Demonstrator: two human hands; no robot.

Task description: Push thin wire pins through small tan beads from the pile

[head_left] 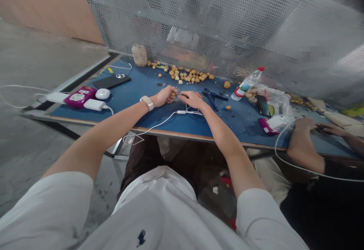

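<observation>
Over the blue table (125, 104), both hands (164, 96) (193, 99) close together

Your tabletop (136, 107) is matt blue, its edge (170, 132) smooth wood.
At twelve, rough tan pieces (187, 76) before a perforated metal screen (199, 22); at one, a glossy plastic bottle (247, 84).

Soft, even indoor light fills the scene, with only faint shadows; the left hand (163, 96) and right hand (193, 100) look fairly sharp; the perforated metal screen (284, 45) washes out to pale glare at right, with pixelated patches; the blue tabletop (241, 128) bows with wide-angle distortion; the lower right corner falls dark.
</observation>
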